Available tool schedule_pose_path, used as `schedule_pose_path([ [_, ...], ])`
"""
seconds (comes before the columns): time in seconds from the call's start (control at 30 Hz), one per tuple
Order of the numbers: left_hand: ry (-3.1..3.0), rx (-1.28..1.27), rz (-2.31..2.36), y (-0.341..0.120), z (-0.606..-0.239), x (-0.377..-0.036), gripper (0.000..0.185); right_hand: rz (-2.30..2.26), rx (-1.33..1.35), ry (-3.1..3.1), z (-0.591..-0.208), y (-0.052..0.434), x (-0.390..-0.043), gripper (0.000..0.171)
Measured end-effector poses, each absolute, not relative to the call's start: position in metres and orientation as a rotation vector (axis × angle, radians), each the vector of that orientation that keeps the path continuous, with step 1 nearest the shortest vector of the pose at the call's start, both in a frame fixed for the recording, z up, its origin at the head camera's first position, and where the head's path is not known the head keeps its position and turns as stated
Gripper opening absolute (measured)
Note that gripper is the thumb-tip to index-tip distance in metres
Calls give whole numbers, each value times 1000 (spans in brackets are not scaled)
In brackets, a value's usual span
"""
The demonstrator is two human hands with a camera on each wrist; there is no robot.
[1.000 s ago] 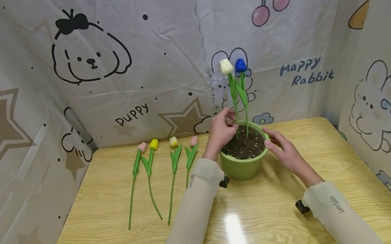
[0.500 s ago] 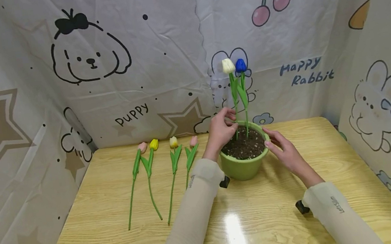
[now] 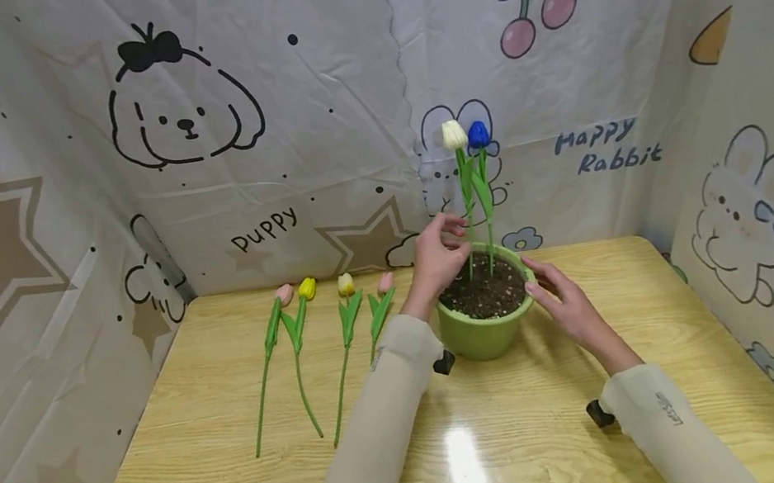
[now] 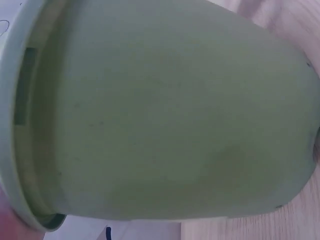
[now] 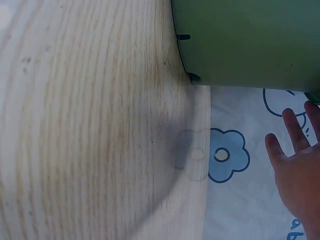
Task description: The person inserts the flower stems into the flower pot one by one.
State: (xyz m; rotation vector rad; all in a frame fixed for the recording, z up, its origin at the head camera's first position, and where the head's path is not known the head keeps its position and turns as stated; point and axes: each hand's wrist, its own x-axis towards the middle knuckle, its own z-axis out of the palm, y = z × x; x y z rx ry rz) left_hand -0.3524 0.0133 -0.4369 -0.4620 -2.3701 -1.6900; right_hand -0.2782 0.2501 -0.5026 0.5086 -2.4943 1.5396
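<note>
Now the left hand (image 3: 438,263) is curling beside the white tulip (image 3: 454,135) standing in the green pot (image 3: 484,340); whether it's pinching, I can't tell. Fingers (image 5: 296,132) spread, the right hand (image 3: 569,306) is touching the pot's rim (image 3: 485,324)

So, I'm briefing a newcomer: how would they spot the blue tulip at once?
On the wooden table stands a green pot of dark soil, with the right hand at its rim. Up from the soil rises the blue tulip, on the right in the head view; its solid blue head sets it apart from the white tulip beside it.
</note>
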Motion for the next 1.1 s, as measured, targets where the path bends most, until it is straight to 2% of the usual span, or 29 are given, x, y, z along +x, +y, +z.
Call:
schedule_pose_path([
  [0.27,-2278,-541,-1778,-8,-427,-339,36,1537,503,-2505,-500,250,-276,52],
  [0.53,-2290,-475,-1743,-49,-419,-319,35,1535,503,-2512,-499,249,-276,53],
  [1.1,-2409,-357,-1671,-169,-435,-262,35,1544,511,-2513,-496,249,-275,54],
])
